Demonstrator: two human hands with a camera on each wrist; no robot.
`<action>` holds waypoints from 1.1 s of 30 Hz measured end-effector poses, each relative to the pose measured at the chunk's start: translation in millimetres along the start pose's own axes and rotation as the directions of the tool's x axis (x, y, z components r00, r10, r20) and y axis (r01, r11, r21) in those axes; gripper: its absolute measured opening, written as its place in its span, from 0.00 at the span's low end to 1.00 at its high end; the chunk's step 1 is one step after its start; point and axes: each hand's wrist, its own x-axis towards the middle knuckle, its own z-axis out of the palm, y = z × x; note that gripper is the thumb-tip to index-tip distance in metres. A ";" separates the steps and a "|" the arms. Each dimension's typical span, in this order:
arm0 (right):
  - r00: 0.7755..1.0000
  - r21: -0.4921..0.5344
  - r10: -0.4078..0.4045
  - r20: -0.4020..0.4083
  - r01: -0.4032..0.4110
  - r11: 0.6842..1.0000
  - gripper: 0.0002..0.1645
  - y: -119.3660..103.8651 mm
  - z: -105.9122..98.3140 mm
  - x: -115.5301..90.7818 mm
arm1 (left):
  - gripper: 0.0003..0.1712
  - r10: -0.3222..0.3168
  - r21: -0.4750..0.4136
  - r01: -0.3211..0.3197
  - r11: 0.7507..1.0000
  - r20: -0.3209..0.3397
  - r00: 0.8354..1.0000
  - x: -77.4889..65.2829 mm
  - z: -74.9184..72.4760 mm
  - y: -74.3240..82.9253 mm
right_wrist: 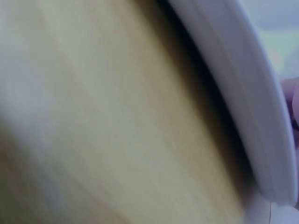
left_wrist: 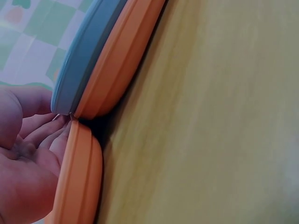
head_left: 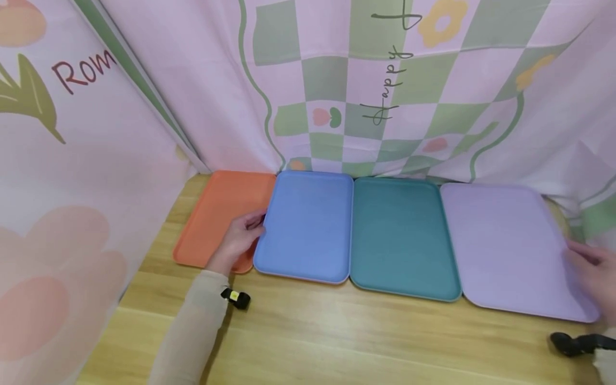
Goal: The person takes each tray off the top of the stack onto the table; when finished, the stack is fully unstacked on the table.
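Note:
Four rectangular trays stand in a row in the head view: an orange tray (head_left: pixel 231 198), a blue tray (head_left: pixel 308 230), a teal tray (head_left: pixel 401 240) and a lilac tray (head_left: pixel 505 251). Another orange tray (left_wrist: pixel 110 79) lies directly under the blue one in the left wrist view. My left hand (head_left: pixel 243 232) reaches over the first orange tray and pinches the blue tray's left edge, thumb over its rim. At the far right, my right hand (head_left: pixel 594 272) grips the lilac tray's right edge; in the right wrist view the tray's side (right_wrist: pixel 243 88) hides most of the fingers.
The trays rest on a wooden table (head_left: pixel 337 331), their far edges close to a printed curtain (head_left: pixel 322 80). More printed cloth (head_left: pixel 86 214) hangs along the left side. Black wrist straps (head_left: pixel 236 298) sit on both sleeves.

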 end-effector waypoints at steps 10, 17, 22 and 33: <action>0.995 -0.328 -0.097 0.002 0.092 0.940 0.30 -30.2 4.2 -0.4 | 0.32 -0.020 0.003 0.021 1.000 -0.019 1.000 -2.4 -6.5 1.9; 0.988 -0.353 -0.148 0.039 0.153 0.923 0.30 -35.9 7.8 2.1 | 0.33 -0.011 -0.009 0.011 1.000 -0.020 1.000 -4.4 -10.2 1.9; 0.992 -0.368 -0.098 0.083 0.122 0.922 0.32 -40.7 5.6 -2.3 | 0.32 -0.025 0.008 0.025 1.000 -0.024 0.999 -2.7 -9.7 1.5; 0.994 -0.404 -0.105 0.009 0.099 0.909 0.34 -70.3 9.3 -19.8 | 0.31 -0.068 -0.001 0.068 0.998 -0.045 0.997 -1.6 -8.3 1.9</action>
